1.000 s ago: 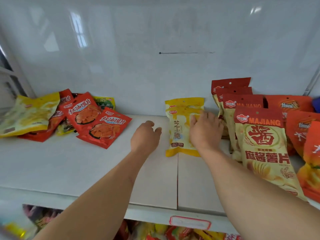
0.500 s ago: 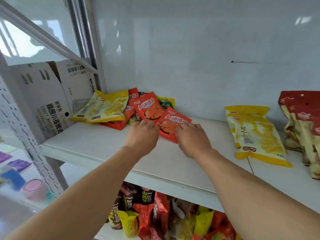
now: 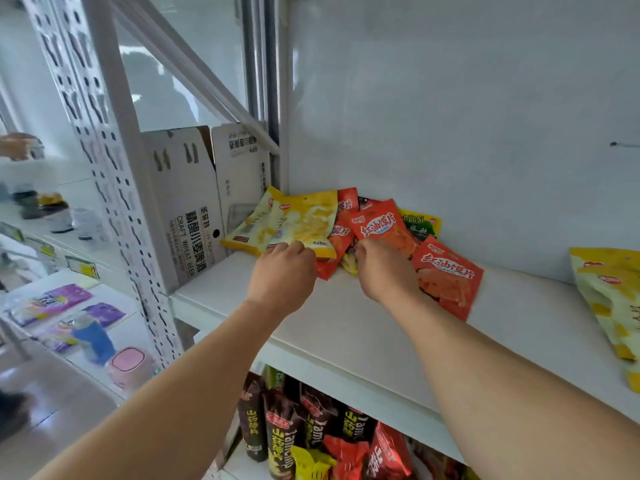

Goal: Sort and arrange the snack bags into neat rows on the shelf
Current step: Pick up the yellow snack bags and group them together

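Both hands reach into a loose pile of snack bags at the far left of the white shelf (image 3: pixel 346 327), against the back wall.

The left hand (image 3: pixel 282 275) sits at the near edge of the top yellow bag (image 3: pixel 304 223), its fingers (image 3: pixel 294 247) curled down onto that edge; they touch the bag, but whether they pinch it cannot be told, since the fingertips are hidden behind the knuckles. A second yellow bag (image 3: pixel 249 230) lies partly under the first, jutting out to the left toward the cardboard boxes (image 3: pixel 194 209) that stand beside the shelf post.

The right hand (image 3: pixel 384 271) is just right of the left one, fingers bent and tucked into the middle of the pile, at the near edge of a red bag (image 3: pixel 384 226) that lies tilted on top. The grip itself is out of sight, so it cannot be told whether anything is held. Beneath the two hands a lower red bag (image 3: pixel 337 244) shows between the yellow and red ones. A green bag (image 3: pixel 420 226) peeks out at the far right of the heap, mostly covered.

Another red bag (image 3: pixel 446 275) lies flat on the shelf to the right of the right wrist, overlapping the pile's edge, its near corner pointing toward the front of the shelf.

Well apart, at the right edge of the view, a large yellow bag (image 3: pixel 613 299) lies on the shelf, cut off by the frame.

On the shelf below, dark, red and yellow bags (image 3: pixel 311 434) stand upright, crowded together.
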Tool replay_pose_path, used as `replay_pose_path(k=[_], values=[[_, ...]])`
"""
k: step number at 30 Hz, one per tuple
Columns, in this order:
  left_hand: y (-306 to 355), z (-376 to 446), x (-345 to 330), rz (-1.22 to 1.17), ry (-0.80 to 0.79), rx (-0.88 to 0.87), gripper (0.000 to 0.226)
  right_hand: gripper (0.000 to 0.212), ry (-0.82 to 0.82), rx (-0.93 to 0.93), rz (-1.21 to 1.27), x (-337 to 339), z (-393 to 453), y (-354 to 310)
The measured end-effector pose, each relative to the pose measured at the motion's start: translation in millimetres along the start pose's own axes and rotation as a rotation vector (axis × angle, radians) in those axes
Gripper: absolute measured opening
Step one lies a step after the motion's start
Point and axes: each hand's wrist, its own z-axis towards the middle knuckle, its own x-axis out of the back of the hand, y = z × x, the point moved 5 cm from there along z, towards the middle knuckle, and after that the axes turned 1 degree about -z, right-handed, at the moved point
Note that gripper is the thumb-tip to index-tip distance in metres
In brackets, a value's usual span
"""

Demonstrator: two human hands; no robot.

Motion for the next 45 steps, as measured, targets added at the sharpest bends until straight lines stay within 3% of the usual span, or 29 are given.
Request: replay_pose_path(k=[4, 11, 19, 23, 30, 38, 45], values=[[-43, 24, -11, -0.124, 0.057, 0.187, 0.026, 0.034, -0.044, -0.089, 0.157, -22, 40, -22], [-107, 72, -47, -0.431, -0.049, 0.526, 0.044, 0.068, -0.125, -0.245, 0.196, -54, 101, -37], [-163, 110, -92, -0.418, -0.215, 0.711, 0.059, 0.092, -0.201, -0.367, 0.136, -84, 116, -44], [-175, 117, -119, -0.478, -0.310, 0.789, 0.081, 0.092, -0.223, -0.446, 0.209, -91, 115, -41], [-177, 122, -118, -0.444, -0.358, 0.748, 0.058, 0.075, -0.244, -0.506, 0.507, -92, 117, -41], [-180, 115, -118, -0.347, -0.402, 0.638, 0.068, 0.050, -0.187, -0.637, 0.778, -85, 107, -36], [-180, 115, -108, -0.385, -0.346, 0.639, 0.059, 0.028, -0.073, -0.643, 0.847, -79, 96, -36]])
